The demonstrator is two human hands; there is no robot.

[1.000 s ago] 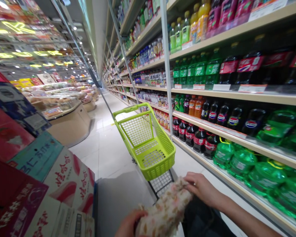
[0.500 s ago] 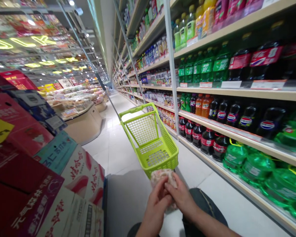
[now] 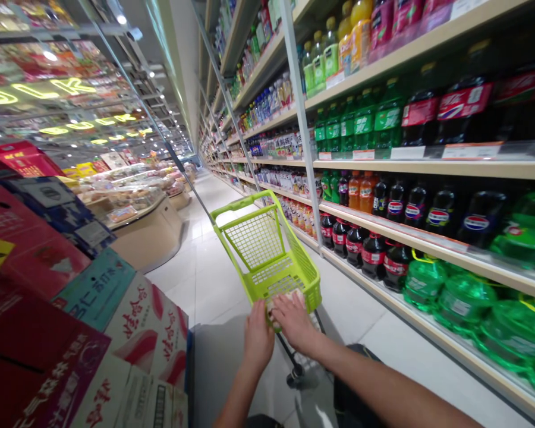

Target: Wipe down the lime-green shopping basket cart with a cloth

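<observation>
A lime-green shopping trolley [image 3: 267, 249] stands in the aisle just ahead of me. Both my hands reach over its near rim. My left hand [image 3: 257, 333] and my right hand [image 3: 294, 318] are closed together round a small floral cloth bundle [image 3: 282, 300], pale with pink and brown spots. The bundle sits at the trolley's near edge, mostly hidden by my fingers. My forearms stretch forward from the bottom of the view.
Shelves of soft-drink bottles [image 3: 405, 208] run along the right, with big green bottles [image 3: 463, 297] on the lowest shelf. Stacked cardboard cartons [image 3: 93, 321] fill the left. A rounded display counter [image 3: 147, 226] stands further left. The tiled aisle floor [image 3: 205, 267] runs on ahead.
My hands have bunched the floral cloth into a small bundle and carried it forward from my lap to the trolley's near rim.
</observation>
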